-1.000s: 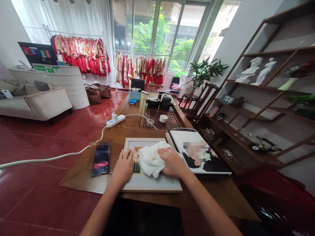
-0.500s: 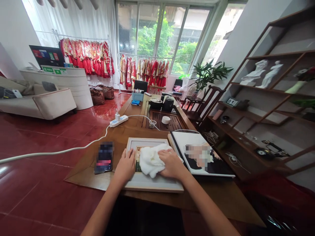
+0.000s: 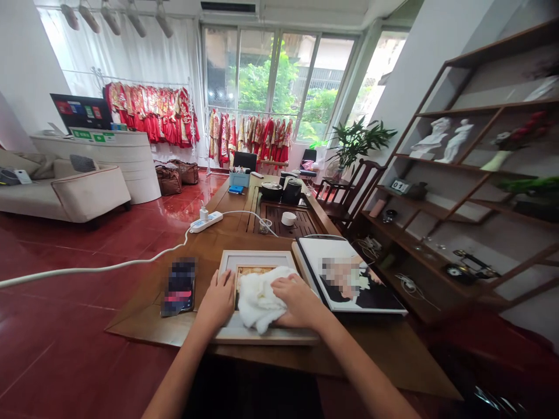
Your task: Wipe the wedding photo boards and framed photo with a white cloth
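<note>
A framed picture with a pale wooden frame [image 3: 257, 257] lies flat on the wooden table [image 3: 218, 235] in front of me. My left hand [image 3: 217, 299] lies flat on the frame's left side, fingers stretched out. My right hand [image 3: 297, 299] presses a crumpled white cloth [image 3: 257, 299] onto the glass, fingers curled over it. The cloth covers most of the picture; only a strip near the top shows.
A phone [image 3: 179, 287] lies left of the frame. A large photo album [image 3: 345, 273] lies to the right. A white power strip [image 3: 206, 221] with a long cable, a tea tray [image 3: 286, 218] with kettle and cup, a chair [image 3: 349, 189] and wooden shelves [image 3: 458, 192] stand nearby.
My right hand and the cloth have slid toward me over the glass, uncovering the top strip of the picture. The left hand stays on the frame. The view has shifted slightly.
</note>
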### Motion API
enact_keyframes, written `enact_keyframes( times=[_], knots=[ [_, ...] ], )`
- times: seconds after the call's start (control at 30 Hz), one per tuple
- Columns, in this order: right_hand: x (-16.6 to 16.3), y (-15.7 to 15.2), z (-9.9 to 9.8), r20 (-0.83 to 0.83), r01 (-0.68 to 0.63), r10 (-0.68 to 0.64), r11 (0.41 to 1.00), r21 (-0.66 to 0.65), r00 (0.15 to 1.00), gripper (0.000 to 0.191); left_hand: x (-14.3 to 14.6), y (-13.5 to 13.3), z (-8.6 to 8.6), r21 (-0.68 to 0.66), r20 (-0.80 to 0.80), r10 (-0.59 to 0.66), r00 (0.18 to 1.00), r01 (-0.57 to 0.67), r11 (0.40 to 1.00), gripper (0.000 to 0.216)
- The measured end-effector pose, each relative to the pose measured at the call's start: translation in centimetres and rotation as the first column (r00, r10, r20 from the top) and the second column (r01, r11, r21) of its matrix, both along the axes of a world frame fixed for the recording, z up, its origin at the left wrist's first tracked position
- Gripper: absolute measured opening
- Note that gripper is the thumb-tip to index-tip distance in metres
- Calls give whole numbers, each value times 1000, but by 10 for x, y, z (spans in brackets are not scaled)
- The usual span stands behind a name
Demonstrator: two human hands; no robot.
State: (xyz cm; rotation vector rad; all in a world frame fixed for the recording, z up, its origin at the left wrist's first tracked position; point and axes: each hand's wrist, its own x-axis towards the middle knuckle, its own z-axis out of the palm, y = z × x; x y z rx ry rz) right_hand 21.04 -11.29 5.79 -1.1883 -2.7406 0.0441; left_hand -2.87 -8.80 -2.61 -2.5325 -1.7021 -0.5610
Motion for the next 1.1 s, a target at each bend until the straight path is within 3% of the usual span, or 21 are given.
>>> enact_keyframes(
  times=[0.13, 0.23, 0.4, 0.47, 0.53, 0.7, 0.8, 0.87, 1.03, 1.1],
  knots=[
    [11, 14, 5, 42, 183, -187, 979, 86, 981, 28, 1, 2, -5, 11, 10, 3, 1000, -3, 1000, 46],
    [6, 15, 0, 14, 228, -230, 969, 98, 973, 29, 0, 3, -6, -6, 20, 24, 1000, -24, 1000, 47],
    [-7, -5, -7, -99, -60, 57, 998, -32, 994, 25, -1, 3, -5, -24, 21, -14, 1000, 14, 1000, 47],
    [-5, -7, -8, -108, -118, 111, 991, -62, 988, 25, -1, 3, -6, -52, 28, 19, 999, -18, 999, 48],
    [1, -2, -7, -77, -72, 69, 997, -37, 995, 25, 0, 4, -8, -54, 43, 56, 997, -54, 997, 48],
    [16, 32, -4, -22, 175, -173, 978, 111, 985, 29, 1, 7, -10, -21, 42, 34, 999, -33, 999, 48],
    [9, 44, -5, -4, 210, -211, 971, 111, 978, 30, 1, 8, -10, -6, 22, 13, 1000, -13, 1000, 48],
    [0, 43, -7, -10, 162, -162, 983, 91, 987, 30, 1, 7, -8, 1, 4, 11, 1000, -11, 1000, 48],
    [-12, 26, -12, -78, -101, 101, 995, 2, 992, 30, 0, 5, -2, -58, -20, -1, 1000, 0, 998, 46],
    [-6, 25, -11, -73, -111, 110, 994, -7, 991, 28, 0, 4, -2, -53, -3, 12, 1000, -12, 999, 45]
  ],
)
